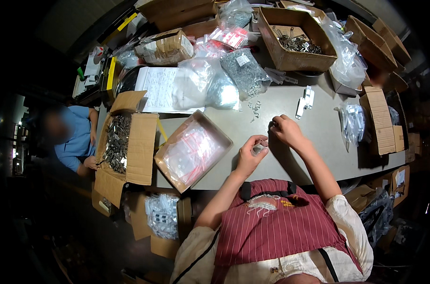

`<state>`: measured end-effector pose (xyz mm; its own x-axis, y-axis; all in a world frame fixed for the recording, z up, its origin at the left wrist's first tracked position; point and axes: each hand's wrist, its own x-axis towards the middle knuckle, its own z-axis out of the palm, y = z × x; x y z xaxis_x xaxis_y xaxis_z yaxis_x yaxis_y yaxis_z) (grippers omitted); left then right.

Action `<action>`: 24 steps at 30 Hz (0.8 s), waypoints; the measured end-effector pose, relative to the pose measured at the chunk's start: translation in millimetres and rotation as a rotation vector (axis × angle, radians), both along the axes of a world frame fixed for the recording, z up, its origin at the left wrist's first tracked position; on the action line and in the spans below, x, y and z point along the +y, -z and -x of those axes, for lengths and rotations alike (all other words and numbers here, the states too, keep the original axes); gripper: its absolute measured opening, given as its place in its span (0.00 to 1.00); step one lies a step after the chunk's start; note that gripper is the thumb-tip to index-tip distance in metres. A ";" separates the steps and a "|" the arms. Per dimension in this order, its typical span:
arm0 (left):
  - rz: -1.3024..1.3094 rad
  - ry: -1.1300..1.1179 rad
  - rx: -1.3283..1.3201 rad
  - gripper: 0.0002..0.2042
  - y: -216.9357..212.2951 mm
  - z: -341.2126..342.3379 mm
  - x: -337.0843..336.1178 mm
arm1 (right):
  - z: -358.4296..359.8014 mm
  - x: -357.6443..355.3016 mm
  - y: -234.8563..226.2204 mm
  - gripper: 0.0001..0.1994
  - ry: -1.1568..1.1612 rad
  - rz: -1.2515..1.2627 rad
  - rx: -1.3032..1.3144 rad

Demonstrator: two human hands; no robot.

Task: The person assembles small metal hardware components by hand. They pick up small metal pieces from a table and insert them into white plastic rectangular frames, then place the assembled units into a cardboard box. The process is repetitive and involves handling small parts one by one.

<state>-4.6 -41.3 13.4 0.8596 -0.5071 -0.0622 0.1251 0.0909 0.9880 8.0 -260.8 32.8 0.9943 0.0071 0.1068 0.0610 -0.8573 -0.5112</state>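
Note:
My left hand (251,155) is curled round a small clear plastic bag (259,149) over the front of the grey table. Just right of it and a little farther away, my right hand (286,129) has its fingers pressed together; whatever they may hold is hidden. Beyond my hands lies a loose scatter of small screws (255,111), in front of a clear bag of screws (245,71). Two white, bar-shaped fittings (305,102) rest to the right of the screws. At my left stands a shallow cardboard box (216,128) with red-edged clear zip bags (191,154) in it.
An open carton (146,146) of dark metal parts stands at the left, with a person in blue (77,135) beyond it. Another carton (295,59) of metal parts is at the back. Printed sheet (153,87), plastic bags and wrapped parts (352,123) surround the work area.

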 end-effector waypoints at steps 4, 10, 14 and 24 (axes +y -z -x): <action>0.415 0.022 0.452 0.20 -43.3 -14.8 12.6 | -2.1 13.7 31.1 0.07 0.027 0.219 -0.090; 0.905 0.149 0.769 0.24 -66.3 -34.2 39.2 | 4.0 15.0 24.6 0.08 0.022 0.121 -0.020; 0.977 0.217 0.822 0.22 -81.4 -34.9 42.6 | 11.8 10.8 22.1 0.08 0.038 0.023 -0.015; 0.066 0.136 0.410 0.16 -84.4 -13.9 26.0 | 27.8 22.5 -57.2 0.07 0.029 -0.870 0.095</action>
